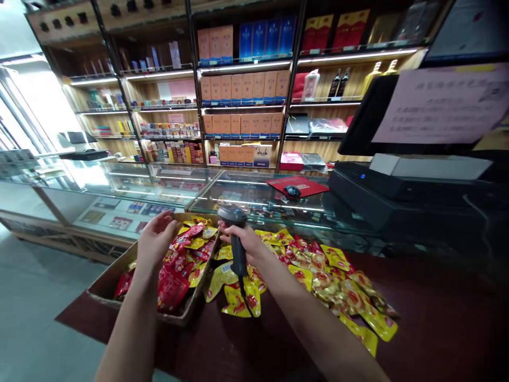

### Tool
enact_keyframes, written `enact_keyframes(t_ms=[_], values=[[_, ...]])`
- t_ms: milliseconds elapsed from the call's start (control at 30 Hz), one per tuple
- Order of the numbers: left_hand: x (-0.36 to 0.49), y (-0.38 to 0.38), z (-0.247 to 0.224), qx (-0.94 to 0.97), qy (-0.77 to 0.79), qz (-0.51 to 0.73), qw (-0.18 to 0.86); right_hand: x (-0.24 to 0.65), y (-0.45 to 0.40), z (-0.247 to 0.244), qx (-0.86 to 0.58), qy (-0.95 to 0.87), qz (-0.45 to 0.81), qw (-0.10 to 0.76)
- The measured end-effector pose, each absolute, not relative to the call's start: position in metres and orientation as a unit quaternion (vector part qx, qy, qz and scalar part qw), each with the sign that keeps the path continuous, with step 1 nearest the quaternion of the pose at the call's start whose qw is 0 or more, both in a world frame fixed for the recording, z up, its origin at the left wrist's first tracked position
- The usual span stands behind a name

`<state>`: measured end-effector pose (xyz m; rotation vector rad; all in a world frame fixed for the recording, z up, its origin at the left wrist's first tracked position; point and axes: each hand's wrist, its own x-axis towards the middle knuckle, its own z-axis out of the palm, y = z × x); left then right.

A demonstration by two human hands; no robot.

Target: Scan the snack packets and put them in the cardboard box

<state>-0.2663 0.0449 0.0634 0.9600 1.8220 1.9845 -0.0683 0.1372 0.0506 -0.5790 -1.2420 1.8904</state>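
My right hand (248,241) is wrapped round the black handle of a barcode scanner (238,257), whose cord hangs down over the packets. Above the far left part of an open cardboard box (191,307), my left hand (155,236) is loosely curled, thumb and fingers apart, with nothing visible in it. Red snack packets (173,289) and yellow ones fill much of the box. Beneath the scanner lie yellow snack packets (242,302) on the dark red counter (238,350). A loose pile of yellow, red and gold packets (318,270) spreads to the right.
Behind the packets stands a glass display case (170,185) with a red mat (308,185) and a computer mouse (292,191) on top. A monitor (366,116) and dark till equipment (397,196) occupy the right. Shelves of boxed goods (244,87) line the back wall.
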Motion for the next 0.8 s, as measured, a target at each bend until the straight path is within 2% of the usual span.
enact_keyframes(t_ms=[67,133,367,533,800], values=[[-0.266,0.041,0.064,0.342,0.655,0.667,0.093,-0.070,0.133,0.051,-0.227,-0.488,0.748,0.389],[-0.252,0.046,0.062,0.370,0.657,0.651,0.091,-0.065,0.132,0.050,-0.232,-0.483,0.749,0.391],[-0.151,0.100,0.030,0.459,0.582,0.618,0.263,0.015,0.149,0.028,-0.302,-0.455,0.712,0.441],[-0.078,0.141,0.005,0.505,0.576,0.560,0.314,0.105,0.171,0.013,-0.393,-0.416,0.667,0.477],[-0.017,0.179,-0.027,0.583,0.583,0.465,0.322,0.185,0.199,-0.007,-0.528,-0.477,0.539,0.451]])
